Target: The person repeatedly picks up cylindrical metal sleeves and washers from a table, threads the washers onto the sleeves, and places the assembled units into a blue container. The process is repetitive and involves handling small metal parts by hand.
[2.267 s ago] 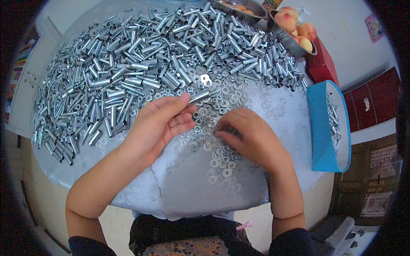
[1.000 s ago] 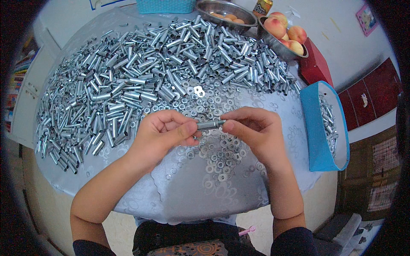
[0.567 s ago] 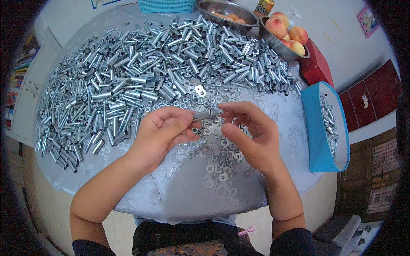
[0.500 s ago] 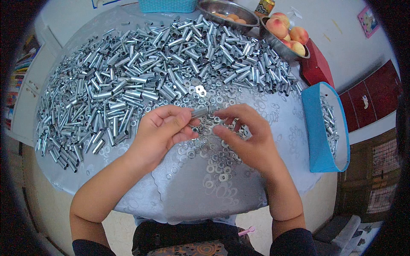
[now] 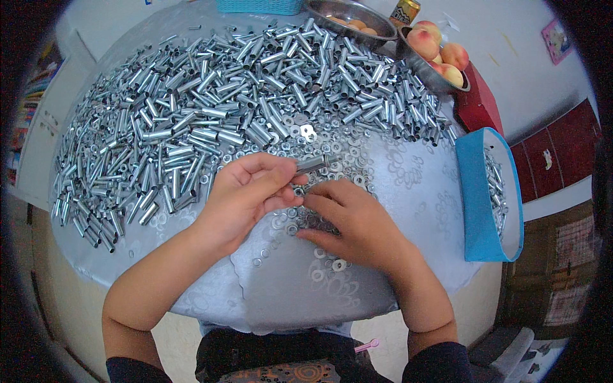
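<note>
My left hand (image 5: 252, 188) is closed, with thumb and fingers pinching a metal expansion bolt (image 5: 311, 165). Its shiny sleeve points to the right, and a ring-like piece, too small to make out, shows near its free end. Lower and to the right, my right hand (image 5: 354, 220) hovers over loose washers (image 5: 338, 263), its thumb and fingers apart and nothing visible between them. Some washers and nuts lie hidden beneath both hands. Beyond the hands spreads a big heap of metal sleeves (image 5: 191, 115).
A blue bin (image 5: 476, 198) holding metal parts stands at the right edge of the table. Along the back right are a steel bowl of eggs (image 5: 348, 25), a steel bowl of peaches (image 5: 447, 80), a drink can (image 5: 404, 11) and a red box (image 5: 479, 105). A blue basket (image 5: 258, 6) sits at the back.
My right hand has come away from the bolt's free end and dropped down over the washers. My left hand keeps its hold on the bolt, and the view has shifted slightly.
</note>
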Tool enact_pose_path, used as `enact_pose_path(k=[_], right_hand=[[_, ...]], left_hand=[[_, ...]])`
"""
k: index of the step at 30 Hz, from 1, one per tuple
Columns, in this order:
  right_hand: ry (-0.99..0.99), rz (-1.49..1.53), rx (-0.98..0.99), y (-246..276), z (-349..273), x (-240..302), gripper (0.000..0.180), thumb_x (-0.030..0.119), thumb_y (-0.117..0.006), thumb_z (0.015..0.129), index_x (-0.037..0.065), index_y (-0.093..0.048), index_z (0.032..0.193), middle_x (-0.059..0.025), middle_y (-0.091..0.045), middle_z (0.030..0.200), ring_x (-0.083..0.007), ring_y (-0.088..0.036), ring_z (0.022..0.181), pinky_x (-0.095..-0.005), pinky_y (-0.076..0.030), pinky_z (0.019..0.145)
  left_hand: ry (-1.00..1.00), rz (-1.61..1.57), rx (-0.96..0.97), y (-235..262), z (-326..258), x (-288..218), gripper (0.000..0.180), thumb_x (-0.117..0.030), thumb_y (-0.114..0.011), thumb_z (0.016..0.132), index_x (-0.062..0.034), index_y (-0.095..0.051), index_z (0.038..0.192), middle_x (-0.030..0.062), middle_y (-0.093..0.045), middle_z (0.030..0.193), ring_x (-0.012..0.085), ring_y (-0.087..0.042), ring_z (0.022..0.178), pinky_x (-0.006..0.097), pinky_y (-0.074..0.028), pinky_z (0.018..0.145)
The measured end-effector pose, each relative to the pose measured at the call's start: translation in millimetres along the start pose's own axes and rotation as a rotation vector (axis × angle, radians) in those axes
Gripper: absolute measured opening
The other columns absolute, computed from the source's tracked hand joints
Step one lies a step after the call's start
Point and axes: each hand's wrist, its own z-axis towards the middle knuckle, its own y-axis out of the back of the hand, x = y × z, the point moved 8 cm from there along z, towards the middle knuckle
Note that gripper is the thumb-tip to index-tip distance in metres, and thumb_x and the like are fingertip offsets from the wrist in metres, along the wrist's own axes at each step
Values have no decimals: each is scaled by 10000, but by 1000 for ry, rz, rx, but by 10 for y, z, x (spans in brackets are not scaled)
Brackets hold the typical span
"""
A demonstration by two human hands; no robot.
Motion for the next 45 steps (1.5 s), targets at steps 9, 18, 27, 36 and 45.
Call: enact_pose_path(k=[9, 18, 27, 36, 45], right_hand=[[88, -83, 60, -133, 1, 102, 329, 163, -696, 665, 110, -616, 980, -135, -519, 1041, -287, -536, 851, -359, -445, 741], [-5, -17, -73, 97, 7, -19, 204, 98, -695, 672, 61, -616, 857, -83, -582, 880, -220, -559, 756, -299, -451, 680], [-172, 213, -496, 567, -105, -191, 235, 59, -710, 672, 50, -629, 892, -70, -600, 830, -147, -571, 681, -251, -458, 606], [-200, 288, -504, 553, -101, -207, 227, 36, -692, 682, 45, -633, 901, -70, -603, 834, -156, -580, 733, -261, -460, 651], [-255, 355, -494, 531, -111, -254, 212, 51, -677, 706, 37, -641, 914, -76, -633, 868, -156, -591, 777, -262, -455, 703]], left_hand=[[5, 21, -14, 8, 12, 29, 206, -160, -578, 842, 10, -571, 958, 102, -618, 869, 102, -582, 679, 249, -521, 663], [28, 43, -33, 11, 13, 39, 202, -162, -575, 844, 12, -573, 948, 112, -620, 872, 105, -581, 676, 249, -518, 675], [68, 147, -47, 11, -8, 79, 163, -142, -556, 851, -1, -570, 932, 114, -618, 833, 127, -589, 678, 304, -528, 677], [63, 124, 9, 1, -2, 81, 205, -139, -595, 826, 22, -575, 953, 129, -625, 873, 147, -616, 714, 247, -515, 672], [-9, 211, 15, -21, 8, 9, 164, -127, -573, 838, 8, -563, 930, 97, -613, 799, 139, -601, 697, 313, -536, 686]])
